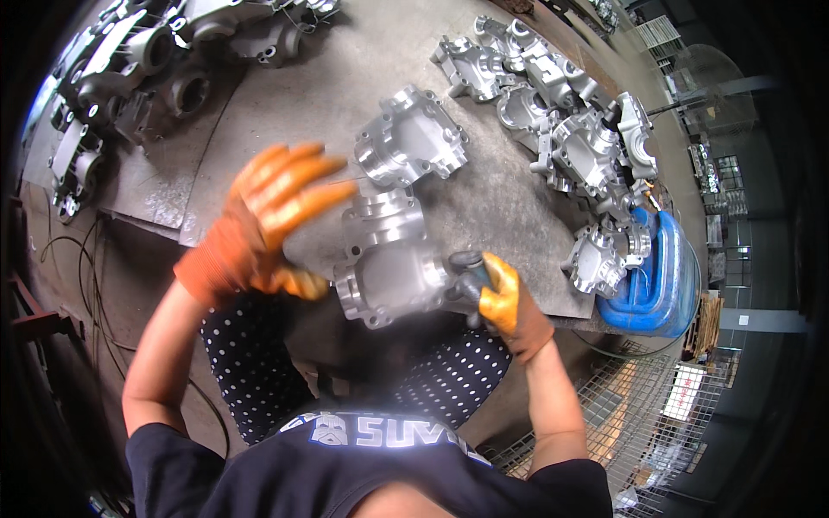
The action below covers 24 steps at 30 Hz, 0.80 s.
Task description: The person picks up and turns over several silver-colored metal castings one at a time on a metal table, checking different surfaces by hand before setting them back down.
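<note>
A silver cast-metal housing (393, 272) lies at the near edge of the metal worktable, just in front of my lap. My left hand (281, 203), in an orange glove, is raised to the left of it with its fingers spread, holding nothing. My gloved right hand (508, 306) is wrapped around a dark rounded hand tool (469, 269), whose exact kind I cannot make out. The tool is at the housing's right end; whether they touch is unclear. Just beyond lies a second silver housing (410, 138) with a similar open cavity.
Several silver castings (561, 112) are piled at the right of the worktable (294, 86). More castings (147, 78) crowd the far left. A blue plastic container (661, 289) stands at the right edge, beside a wire mesh cage (604, 406). Dark hoses (91, 285) hang at the left.
</note>
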{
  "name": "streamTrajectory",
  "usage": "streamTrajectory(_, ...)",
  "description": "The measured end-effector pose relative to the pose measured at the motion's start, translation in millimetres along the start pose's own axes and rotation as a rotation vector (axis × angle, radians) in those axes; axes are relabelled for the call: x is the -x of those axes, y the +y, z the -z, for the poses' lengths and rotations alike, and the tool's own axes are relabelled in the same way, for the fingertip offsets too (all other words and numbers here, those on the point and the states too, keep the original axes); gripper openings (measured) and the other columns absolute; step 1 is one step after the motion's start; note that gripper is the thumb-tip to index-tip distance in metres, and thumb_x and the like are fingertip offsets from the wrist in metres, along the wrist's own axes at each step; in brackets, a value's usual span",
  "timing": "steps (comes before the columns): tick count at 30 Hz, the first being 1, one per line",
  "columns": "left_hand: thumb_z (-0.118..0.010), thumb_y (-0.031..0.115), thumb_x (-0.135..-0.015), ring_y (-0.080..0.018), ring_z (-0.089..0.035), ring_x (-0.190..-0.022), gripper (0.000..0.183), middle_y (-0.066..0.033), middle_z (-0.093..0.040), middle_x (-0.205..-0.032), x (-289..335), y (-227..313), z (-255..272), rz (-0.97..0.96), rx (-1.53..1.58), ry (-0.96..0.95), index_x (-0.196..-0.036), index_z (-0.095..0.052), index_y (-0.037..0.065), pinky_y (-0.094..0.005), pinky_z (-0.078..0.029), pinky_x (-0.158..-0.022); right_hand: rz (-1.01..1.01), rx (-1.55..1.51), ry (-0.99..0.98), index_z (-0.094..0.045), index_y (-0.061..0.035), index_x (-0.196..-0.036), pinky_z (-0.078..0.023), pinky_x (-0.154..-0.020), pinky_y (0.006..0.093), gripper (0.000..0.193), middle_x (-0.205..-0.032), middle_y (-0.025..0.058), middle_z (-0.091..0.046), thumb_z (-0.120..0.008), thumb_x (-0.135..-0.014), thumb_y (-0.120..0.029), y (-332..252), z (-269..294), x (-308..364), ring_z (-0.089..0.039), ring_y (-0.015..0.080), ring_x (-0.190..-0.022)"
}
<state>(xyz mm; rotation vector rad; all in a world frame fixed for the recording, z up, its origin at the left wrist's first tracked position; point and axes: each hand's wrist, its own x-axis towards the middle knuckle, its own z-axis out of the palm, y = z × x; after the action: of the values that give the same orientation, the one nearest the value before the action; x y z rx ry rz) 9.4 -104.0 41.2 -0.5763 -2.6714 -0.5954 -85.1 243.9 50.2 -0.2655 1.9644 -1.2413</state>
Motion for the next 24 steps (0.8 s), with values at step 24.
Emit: streamTrajectory(24, -0.057, 0.071, -0.082, -0.0356, -0.059, -0.123, 0.067, -0.0146, -0.066, -0.126, -153.5, -11.1, -30.1, 0.830, -0.015, -0.008, -0.119, -0.073, 0.017, -0.0494, -0.047, -0.097, 0.306, -0.048, 0.431, -0.068, -0.0040, -0.105, -0.049, -0.062, 0.0353, 0.030, -0.090, 0.0067, -0.069, -0.063, -0.096, -0.033, -14.2, 80.4, -174.3, -0.060, 0.0207, -0.073)
